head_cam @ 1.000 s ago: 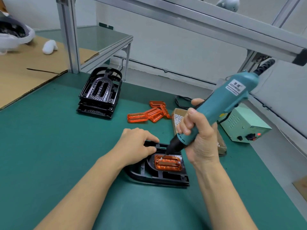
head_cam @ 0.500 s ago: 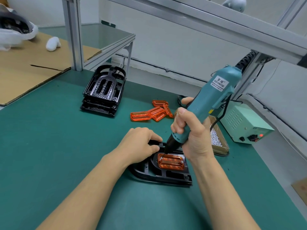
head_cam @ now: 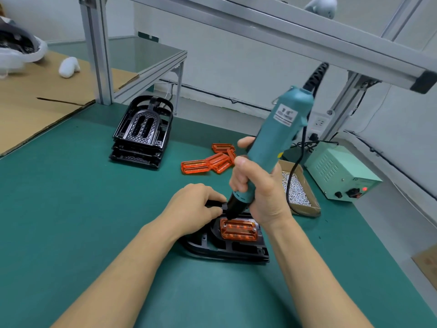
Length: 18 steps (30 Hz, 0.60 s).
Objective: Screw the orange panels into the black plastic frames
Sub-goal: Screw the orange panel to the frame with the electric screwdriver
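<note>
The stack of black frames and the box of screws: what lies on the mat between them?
In the head view, loose orange panels lie in a small pile on the green mat between the stack of black frames and the box of screws.

A white label is seen on the upper body of the teal electric screwdriver; print is present on it, but it is too blurred to be read. The letters "ED" are made out on the top front edge of the pale green power supply box. No other text, number or sign is legible.
</note>
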Tool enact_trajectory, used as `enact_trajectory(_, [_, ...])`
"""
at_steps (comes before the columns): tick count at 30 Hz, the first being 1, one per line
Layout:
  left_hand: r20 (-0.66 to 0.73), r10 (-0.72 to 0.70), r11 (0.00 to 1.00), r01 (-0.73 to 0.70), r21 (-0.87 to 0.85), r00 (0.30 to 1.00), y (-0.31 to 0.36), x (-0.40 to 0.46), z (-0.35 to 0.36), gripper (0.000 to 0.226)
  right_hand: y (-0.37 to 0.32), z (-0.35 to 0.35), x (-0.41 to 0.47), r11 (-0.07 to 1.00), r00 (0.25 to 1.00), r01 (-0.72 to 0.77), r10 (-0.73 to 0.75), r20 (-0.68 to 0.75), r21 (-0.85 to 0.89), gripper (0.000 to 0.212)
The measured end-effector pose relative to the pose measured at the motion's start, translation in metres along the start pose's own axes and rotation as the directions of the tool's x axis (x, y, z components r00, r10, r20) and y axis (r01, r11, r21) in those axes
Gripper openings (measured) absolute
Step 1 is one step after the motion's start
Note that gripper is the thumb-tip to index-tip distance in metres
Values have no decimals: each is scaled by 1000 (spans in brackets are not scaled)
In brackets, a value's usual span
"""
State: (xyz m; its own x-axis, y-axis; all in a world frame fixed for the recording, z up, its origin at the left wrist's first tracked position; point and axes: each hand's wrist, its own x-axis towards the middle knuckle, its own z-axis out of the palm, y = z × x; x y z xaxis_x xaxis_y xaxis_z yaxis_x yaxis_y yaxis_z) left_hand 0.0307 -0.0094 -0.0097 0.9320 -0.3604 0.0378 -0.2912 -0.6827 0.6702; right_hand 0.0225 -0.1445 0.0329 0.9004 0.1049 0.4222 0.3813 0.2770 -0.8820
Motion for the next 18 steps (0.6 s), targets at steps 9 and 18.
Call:
enact_trajectory(9, [-18, -13, 1000, 13, -3, 1000, 1, -1, 0, 27, 3, -1, -2, 999, 999, 39, -39, -11, -13, 24])
enact_trajectory(18, [-33, -13, 1000, 12, -19, 999, -1, 0, 2, 25, 3, -2, 0, 999, 999, 34, -34, 14, 0, 19])
